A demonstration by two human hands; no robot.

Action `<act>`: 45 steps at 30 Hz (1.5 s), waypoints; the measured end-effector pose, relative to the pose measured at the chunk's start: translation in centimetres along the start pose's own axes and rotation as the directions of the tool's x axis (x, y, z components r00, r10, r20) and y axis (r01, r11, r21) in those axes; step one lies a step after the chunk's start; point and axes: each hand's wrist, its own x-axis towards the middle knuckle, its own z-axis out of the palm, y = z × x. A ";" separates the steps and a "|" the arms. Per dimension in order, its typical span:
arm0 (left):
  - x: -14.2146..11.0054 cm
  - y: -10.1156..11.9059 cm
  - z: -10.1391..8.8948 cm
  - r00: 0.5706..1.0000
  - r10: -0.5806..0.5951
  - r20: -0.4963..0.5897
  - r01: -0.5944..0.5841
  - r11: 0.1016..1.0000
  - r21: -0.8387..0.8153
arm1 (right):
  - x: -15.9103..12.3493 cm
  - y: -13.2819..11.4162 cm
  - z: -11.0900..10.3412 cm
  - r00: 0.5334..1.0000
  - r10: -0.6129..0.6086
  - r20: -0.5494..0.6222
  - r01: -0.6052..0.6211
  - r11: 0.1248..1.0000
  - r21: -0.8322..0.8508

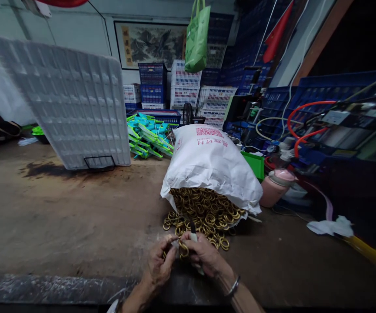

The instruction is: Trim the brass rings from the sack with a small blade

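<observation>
My left hand (160,262) is closed, thumb against fingers, on a brass-coloured ring that is mostly hidden by the fingers. Close beside it, my right hand (209,257) grips a slim white tool (193,237) with a black end pointing up; its exact kind is unclear. Another brass ring (184,249) shows at the right fingertips, between the two hands. Just beyond them, a white woven sack (204,161) with red print lies on its side, mouth facing me. Many loose brass rings (207,213) spill from it onto the worktable (86,226).
A translucent ribbed plastic panel (80,104) stands at left in a black wire holder (99,163). Green and blue plastic parts (148,134) are piled behind the sack. At right are a pink jar (276,188), a green tray (253,165) and a machine with orange hoses (300,115).
</observation>
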 end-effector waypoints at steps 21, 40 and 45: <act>-0.2 0.7 0.4 0.997 -0.068 -0.029 0.069 0.998 0.011 | 0.1 0.9 1.0 0.921 -0.365 -0.136 0.244 0.815 -0.526; -2.4 0.1 0.8 0.884 -0.452 0.120 0.467 0.840 -0.278 | -0.4 2.1 2.0 0.895 -0.413 -0.166 0.277 0.809 -0.518; -3.1 0.4 0.7 0.863 -0.490 0.122 0.496 0.779 -0.382 | -1.1 2.3 2.6 0.909 -0.373 -0.188 0.265 0.863 -0.431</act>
